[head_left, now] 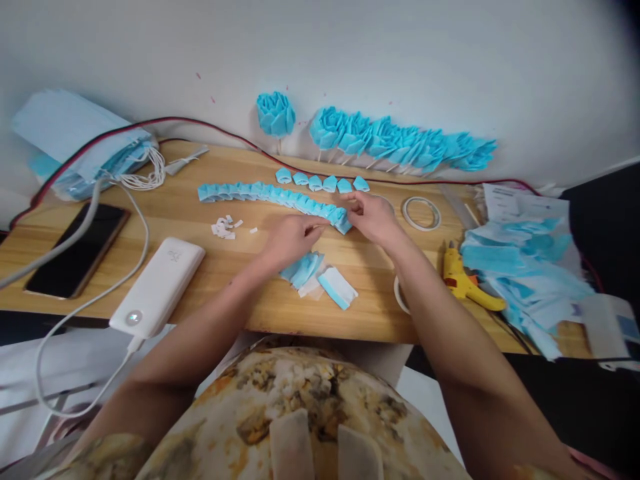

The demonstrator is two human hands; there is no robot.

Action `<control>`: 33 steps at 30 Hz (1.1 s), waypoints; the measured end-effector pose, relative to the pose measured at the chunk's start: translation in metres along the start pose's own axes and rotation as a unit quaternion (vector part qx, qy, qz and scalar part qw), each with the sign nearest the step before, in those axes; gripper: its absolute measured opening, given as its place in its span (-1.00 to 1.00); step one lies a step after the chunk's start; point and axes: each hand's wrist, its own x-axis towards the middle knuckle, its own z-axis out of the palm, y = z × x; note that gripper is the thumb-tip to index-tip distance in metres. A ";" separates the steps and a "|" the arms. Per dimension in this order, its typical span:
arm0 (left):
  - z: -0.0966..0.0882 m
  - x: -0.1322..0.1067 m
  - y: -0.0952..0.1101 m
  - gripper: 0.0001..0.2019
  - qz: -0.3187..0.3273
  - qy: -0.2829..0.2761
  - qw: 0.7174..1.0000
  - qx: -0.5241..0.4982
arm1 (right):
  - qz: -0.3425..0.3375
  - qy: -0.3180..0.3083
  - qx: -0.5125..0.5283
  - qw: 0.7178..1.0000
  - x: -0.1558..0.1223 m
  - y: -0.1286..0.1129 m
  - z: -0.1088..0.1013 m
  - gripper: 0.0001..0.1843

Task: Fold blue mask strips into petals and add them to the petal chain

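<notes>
A long strip of overlapping folded blue paper petals (260, 193) lies across the wooden table (200, 293). My right hand (373, 217) pinches the strip's right end. My left hand (289, 240) rests just left of that end, fingers curled and pinched at the strip's edge. Below my hands lies a small pile of blue and white folded pieces (320, 279). Several single blue petals (323, 182) sit in a row behind the strip.
Blue paper roses on sticks (395, 139) lean on the wall. A tape roll (421, 213), a yellow glue gun (465, 280) and blue paper scraps (525, 273) lie right. Left are a white power bank (157, 285) with cable, a phone (77, 250), a blue sheet stack (75, 143) and white backing bits (225, 227).
</notes>
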 end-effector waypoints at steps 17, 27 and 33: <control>0.001 0.001 -0.004 -0.68 -0.010 0.030 0.998 0.063 | -0.096 0.056 -0.075 0.991 -0.027 -0.009 -0.017 -0.55; 0.006 0.002 0.003 -0.64 0.008 0.008 0.985 0.174 | -0.168 0.047 -0.077 0.982 -0.031 -0.005 -0.008 -0.52; 0.006 0.004 0.006 -0.61 0.008 -0.007 0.981 0.194 | -0.180 0.022 -0.062 0.981 -0.025 -0.008 -0.003 -0.51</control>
